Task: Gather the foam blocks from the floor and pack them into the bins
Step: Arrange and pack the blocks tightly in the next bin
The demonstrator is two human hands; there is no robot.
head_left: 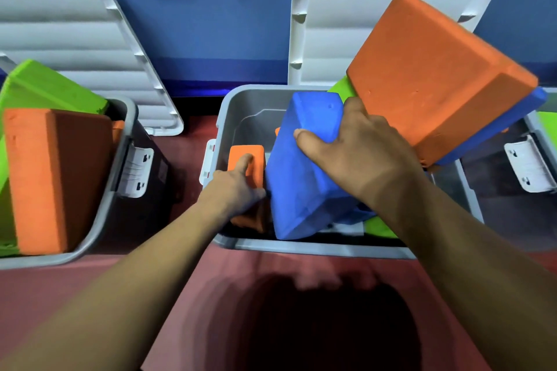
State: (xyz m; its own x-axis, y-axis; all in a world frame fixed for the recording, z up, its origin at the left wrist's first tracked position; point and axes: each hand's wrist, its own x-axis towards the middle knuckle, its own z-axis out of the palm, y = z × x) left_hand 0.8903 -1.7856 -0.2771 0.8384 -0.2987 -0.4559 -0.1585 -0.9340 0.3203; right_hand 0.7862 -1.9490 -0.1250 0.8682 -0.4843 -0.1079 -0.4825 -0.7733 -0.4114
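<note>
A grey bin [232, 111] stands in the middle, partly filled with foam blocks. My left hand [238, 187] grips a small orange block [245, 153] standing upright at the bin's left side. My right hand [355, 150] holds a large blue block [301, 178] that leans tilted in the bin, thumb across its front face. A big orange block [434, 75] lies tilted over the bin's right rim, on top of another blue block [494, 126]. Green foam [381, 227] shows at the bin's bottom right.
A second grey bin [120, 141] at the left holds an orange block [57, 172] and a green block [51, 87]. White lids [376, 9] lean against the blue wall behind both bins. A third bin's latch [527, 166] shows at the right. Red floor lies in front.
</note>
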